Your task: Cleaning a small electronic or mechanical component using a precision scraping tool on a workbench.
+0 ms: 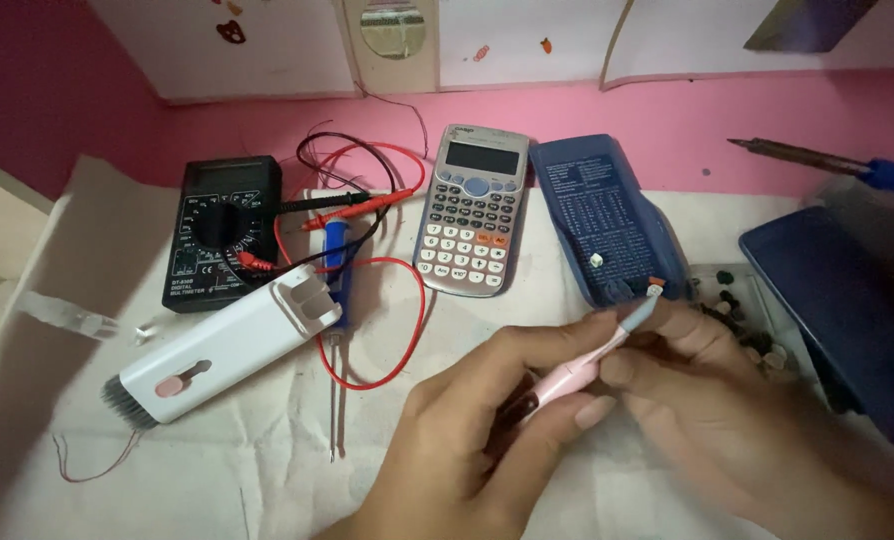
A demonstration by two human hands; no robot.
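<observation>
Here, low in the middle: two bare hands meet over a white cloth (217, 470).
Left hand (477, 430): its fingers are closed around the back part of a small pink pen tool (572, 375).
Right hand (727, 400): it is blurry, and its thumb and fingers pinch the front part of the same tool.
Pink pen tool: it tilts up to the right, and its grey tip (645, 308) sits just in front of the blue calculator cover (607, 220).
Calculator (472, 210): grey, lying flat just left of the blue cover.
Black meter (222, 230): far left, with red and black wires (367, 200) looping beside it.
White brush box (232, 345): lies slanted below the meter, with dark bristles at its low end.
Blue screwdriver (337, 290): just beside the white box.
Right side: a dark blue case (847, 310) and a soldering iron (827, 160) above it.
</observation>
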